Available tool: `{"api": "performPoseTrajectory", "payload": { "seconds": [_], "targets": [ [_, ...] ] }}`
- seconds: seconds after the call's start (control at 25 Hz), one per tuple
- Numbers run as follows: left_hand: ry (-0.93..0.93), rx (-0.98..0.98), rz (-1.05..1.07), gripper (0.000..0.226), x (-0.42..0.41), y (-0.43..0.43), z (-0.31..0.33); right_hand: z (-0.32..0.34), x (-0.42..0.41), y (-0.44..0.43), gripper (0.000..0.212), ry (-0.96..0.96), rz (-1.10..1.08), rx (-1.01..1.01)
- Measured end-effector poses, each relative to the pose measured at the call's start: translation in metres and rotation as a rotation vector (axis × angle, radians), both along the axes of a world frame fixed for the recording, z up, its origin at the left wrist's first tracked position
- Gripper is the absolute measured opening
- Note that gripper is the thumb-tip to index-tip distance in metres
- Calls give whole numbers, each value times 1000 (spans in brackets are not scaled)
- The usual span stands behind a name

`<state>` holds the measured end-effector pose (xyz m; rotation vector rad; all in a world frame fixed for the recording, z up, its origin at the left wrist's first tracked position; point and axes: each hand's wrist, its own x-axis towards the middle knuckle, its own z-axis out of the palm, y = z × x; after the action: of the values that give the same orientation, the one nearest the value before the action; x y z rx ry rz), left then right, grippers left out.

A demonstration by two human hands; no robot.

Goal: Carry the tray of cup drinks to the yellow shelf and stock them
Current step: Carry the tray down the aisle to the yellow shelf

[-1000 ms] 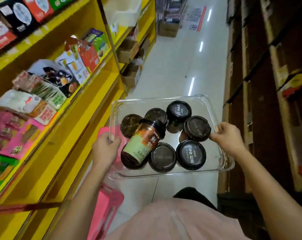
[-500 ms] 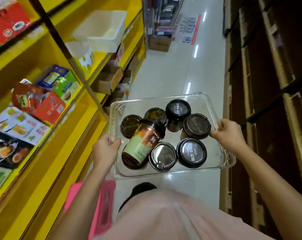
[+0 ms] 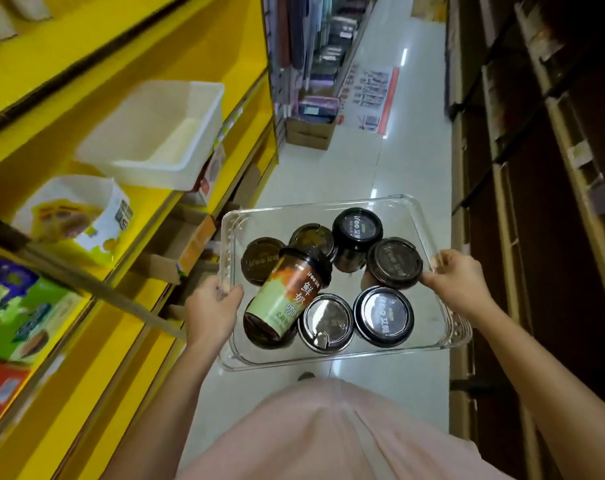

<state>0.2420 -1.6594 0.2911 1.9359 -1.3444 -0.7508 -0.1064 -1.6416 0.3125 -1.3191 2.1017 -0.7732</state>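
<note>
A clear plastic tray (image 3: 411,209) is held level in front of my body over the aisle floor. My left hand (image 3: 212,308) grips its left rim and my right hand (image 3: 458,282) grips its right rim. Inside stand several cup drinks with black lids (image 3: 384,317), and one cup (image 3: 287,299) with a green and orange label lies tipped across the others. The yellow shelf (image 3: 96,327) runs along my left side, close to the tray's left edge.
A white plastic bin (image 3: 155,133) and a white product box (image 3: 76,213) sit on the yellow shelf, with colourful packets (image 3: 17,306) lower left. Cardboard boxes (image 3: 311,133) stand on the floor ahead. Dark brown shelving (image 3: 536,202) lines the right. The glossy aisle floor (image 3: 356,168) stretches forward.
I have walked forward along the aisle: the snack packets slid back to the left, the white bin came near. Both hands keep the same hold on the tray.
</note>
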Motion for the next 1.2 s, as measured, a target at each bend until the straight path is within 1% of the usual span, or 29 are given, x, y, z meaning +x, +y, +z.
{"api": "performPoseTrajectory", "payload": {
  "seconds": [0.12, 0.24, 0.36, 0.6, 0.72, 0.8, 1.12, 1.2],
  "targets": [
    [-15, -7, 36, 30, -28, -72, 9, 6, -30, -87, 19, 51, 34, -23],
    [-13, 8, 106, 28, -59, -139, 4, 4, -61, -179, 21, 53, 124, -3],
    [-26, 41, 221, 25, -97, -204, -10, -9, -91, -280, 22, 72, 234, -2],
    [-56, 88, 472, 23, -168, -294, -21, -6, -130, -465, 20, 111, 500, 12],
    [-24, 80, 605, 29, -191, -326, -25, -5, -127, -540, 24, 112, 623, 12],
    [-4, 108, 679, 32, -196, -350, -31, -13, -118, -588, 24, 104, 692, 24],
    [-64, 166, 834, 38, -187, -427, -84, -84, -59, -722, 30, 67, 894, 54],
    [-66, 203, 877, 34, -188, -445, -101, -104, -47, -751, 29, 71, 965, 57]
  ]
}}
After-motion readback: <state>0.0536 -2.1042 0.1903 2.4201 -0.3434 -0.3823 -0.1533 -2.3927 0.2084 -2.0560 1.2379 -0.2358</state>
